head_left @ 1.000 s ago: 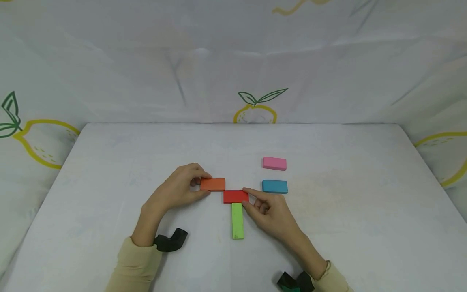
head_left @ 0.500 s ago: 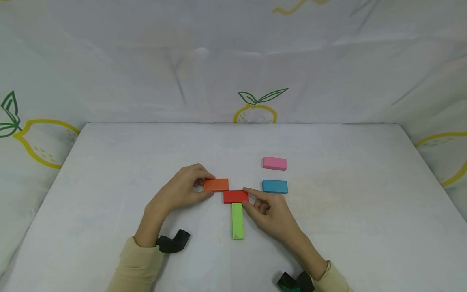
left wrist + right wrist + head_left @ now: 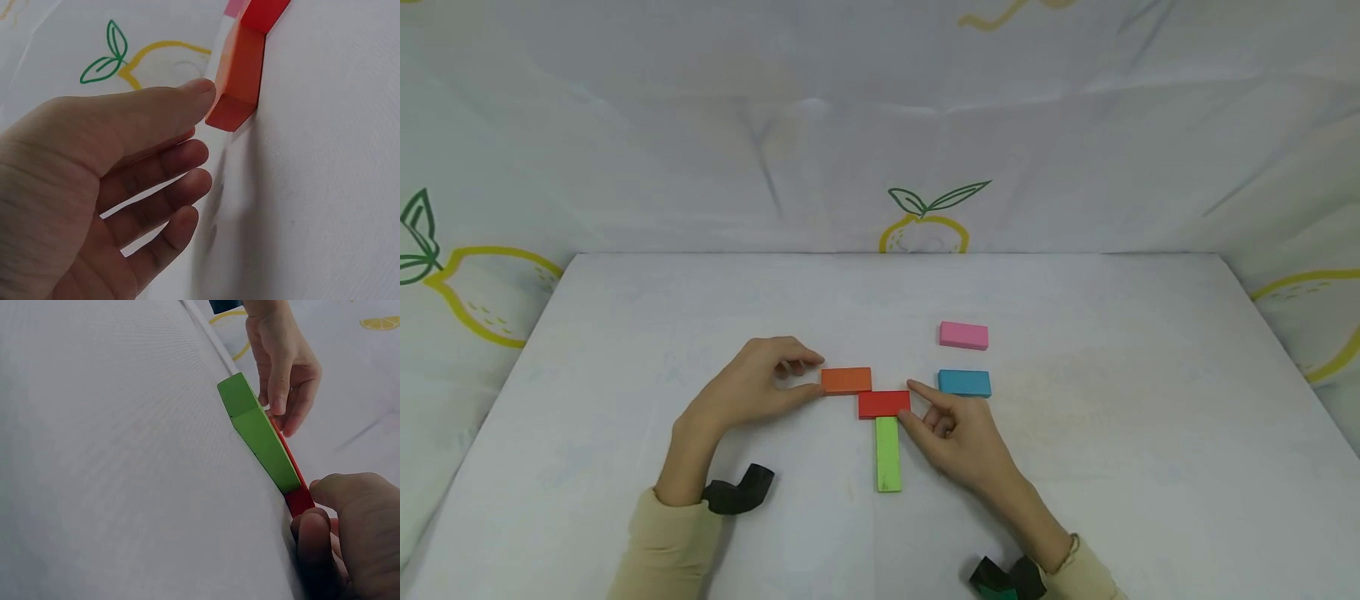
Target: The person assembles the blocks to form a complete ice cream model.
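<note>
An orange block [image 3: 846, 381] lies flat on the white table, its lower right corner meeting a red block [image 3: 884, 404]. Below the red block a lime green block [image 3: 888, 454] points toward the person, its far end against the red one. My left hand [image 3: 752, 383] is just left of the orange block, thumb and index finger spread apart; the left wrist view has a small gap between thumb and orange block [image 3: 240, 72]. At the red block's right end is my right hand [image 3: 958, 437]. Its thumb is at the block's corner, while the index fingertip stands slightly off the edge.
To the right of the red block lies a blue block [image 3: 965, 383], close to my right hand. A pink block [image 3: 964, 336] lies farther back. Black wrist mounts [image 3: 739, 490] hang beside both wrists. A lemon-print cloth [image 3: 700, 150] rises behind the table.
The orange block slid right until it overlapped the red block's left end. My left hand then let go and drew back left. My right index finger lifted off the red block.
</note>
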`<action>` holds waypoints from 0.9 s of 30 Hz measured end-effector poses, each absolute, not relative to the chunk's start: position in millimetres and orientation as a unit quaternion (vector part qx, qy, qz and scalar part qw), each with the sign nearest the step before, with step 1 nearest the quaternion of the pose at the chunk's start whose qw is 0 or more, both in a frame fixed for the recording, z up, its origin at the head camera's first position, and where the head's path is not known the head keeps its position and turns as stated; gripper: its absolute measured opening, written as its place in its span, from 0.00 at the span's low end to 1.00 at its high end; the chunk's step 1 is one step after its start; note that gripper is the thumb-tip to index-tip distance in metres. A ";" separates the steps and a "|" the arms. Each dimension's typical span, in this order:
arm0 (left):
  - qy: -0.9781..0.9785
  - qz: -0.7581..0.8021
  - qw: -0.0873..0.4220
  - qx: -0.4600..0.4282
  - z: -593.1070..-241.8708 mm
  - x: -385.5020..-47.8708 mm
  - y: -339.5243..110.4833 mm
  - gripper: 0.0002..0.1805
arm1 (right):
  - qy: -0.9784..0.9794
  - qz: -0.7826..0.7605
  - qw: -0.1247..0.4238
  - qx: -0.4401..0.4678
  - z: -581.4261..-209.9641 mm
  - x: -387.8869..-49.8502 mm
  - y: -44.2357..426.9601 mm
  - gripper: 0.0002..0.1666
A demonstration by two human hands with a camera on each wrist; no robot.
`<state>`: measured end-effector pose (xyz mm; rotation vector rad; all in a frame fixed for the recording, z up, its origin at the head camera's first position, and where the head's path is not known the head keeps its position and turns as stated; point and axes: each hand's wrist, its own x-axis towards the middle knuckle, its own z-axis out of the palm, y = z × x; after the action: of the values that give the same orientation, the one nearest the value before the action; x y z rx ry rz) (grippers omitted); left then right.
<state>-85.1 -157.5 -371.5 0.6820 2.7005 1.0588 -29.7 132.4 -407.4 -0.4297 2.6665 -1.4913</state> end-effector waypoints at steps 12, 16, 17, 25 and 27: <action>0.897 0.351 0.093 0.252 -373.1 -86.7 -157.0 0.12 | 0.863 -0.490 0.039 -0.120 -405.1 -27.8 131.1 0.24; 0.896 0.350 0.091 0.256 -373.5 -86.5 -152.6 0.13 | 0.862 -0.490 0.037 -0.124 -405.1 -28.4 131.0 0.23; 0.895 0.352 0.090 0.257 -373.6 -86.5 -151.1 0.13 | 0.861 -0.491 0.037 -0.125 -405.1 -28.5 131.0 0.23; 0.890 0.363 0.080 0.265 -377.0 -86.0 -140.5 0.14 | 0.858 -0.495 0.042 -0.125 -404.9 -28.7 130.9 0.23; 0.889 0.364 0.077 0.266 -378.0 -86.0 -138.5 0.14 | 0.858 -0.497 0.043 -0.126 -405.1 -28.6 131.1 0.23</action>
<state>-86.0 -138.5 -378.0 0.7977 2.6646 1.0904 -28.6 131.1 -405.1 -0.3845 2.6227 -1.5190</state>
